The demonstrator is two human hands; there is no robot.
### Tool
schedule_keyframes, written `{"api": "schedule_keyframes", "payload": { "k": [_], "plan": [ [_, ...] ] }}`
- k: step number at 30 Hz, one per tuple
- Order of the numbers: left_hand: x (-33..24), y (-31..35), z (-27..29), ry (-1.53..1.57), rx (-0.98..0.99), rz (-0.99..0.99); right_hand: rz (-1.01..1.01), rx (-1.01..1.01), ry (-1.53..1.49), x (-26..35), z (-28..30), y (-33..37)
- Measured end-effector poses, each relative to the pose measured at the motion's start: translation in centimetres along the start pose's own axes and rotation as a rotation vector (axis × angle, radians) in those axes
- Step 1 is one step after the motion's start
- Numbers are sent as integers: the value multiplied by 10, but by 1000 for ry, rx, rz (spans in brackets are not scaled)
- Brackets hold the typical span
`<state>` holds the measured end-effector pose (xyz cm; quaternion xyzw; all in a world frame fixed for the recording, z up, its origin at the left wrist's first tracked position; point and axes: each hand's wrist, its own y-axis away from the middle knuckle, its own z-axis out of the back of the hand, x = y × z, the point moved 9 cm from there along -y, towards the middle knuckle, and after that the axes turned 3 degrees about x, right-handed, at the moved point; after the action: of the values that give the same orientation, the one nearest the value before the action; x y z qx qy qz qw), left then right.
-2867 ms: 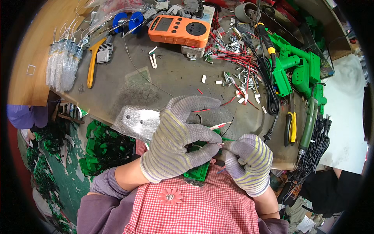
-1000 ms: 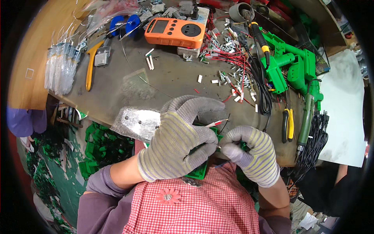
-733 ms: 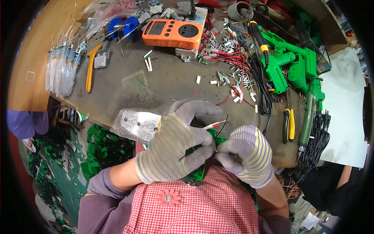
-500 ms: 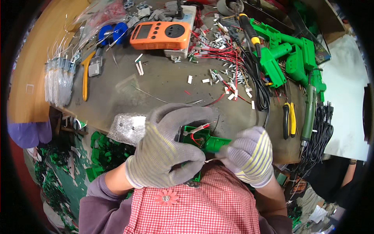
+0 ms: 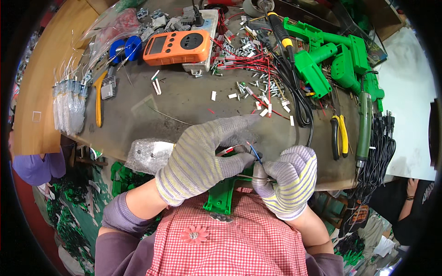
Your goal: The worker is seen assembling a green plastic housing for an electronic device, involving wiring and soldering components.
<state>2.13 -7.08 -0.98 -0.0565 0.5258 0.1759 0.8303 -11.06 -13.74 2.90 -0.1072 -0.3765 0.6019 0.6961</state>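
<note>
Both my hands wear grey gloves with yellow and purple stripes. My left hand (image 5: 198, 161) curls above a green plastic housing (image 5: 220, 198), which lies against my checked apron. A red wire with a whitish sleeve (image 5: 228, 150) shows between its thumb and fingers; what its fingertips press on is hidden. Close on the right, my right hand (image 5: 291, 181) is closed in a pinch, with a blue wire (image 5: 254, 152) standing up from its thumb and forefinger. A thin greyish wire (image 5: 246, 176) runs from under the left hand across to the right thumb.
Beside my left hand lies a bubble-wrap packet (image 5: 149, 156). Farther back are an orange meter (image 5: 177, 48), red wires (image 5: 248, 64) and loose screws. Yellow-black pliers (image 5: 340, 137), a green electric screwdriver (image 5: 364, 129), green housings (image 5: 317, 73) and black cords (image 5: 380, 152) are on the right.
My hands have come closer together, the right moving left and the left thumb rising. The blue wire now shows between them. More of the housing's lower end is visible.
</note>
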Motion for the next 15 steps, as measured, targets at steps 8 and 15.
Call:
{"api": "schedule_keyframes", "payload": {
  "k": [8, 15],
  "plan": [
    [9, -1, -2, 274, -44, 51, 3, 73, 4, -3, -6, 0],
    [1, -5, -5, 233, 112, 23, 83, 185, -167, -10, 7, -10]
  ]
}}
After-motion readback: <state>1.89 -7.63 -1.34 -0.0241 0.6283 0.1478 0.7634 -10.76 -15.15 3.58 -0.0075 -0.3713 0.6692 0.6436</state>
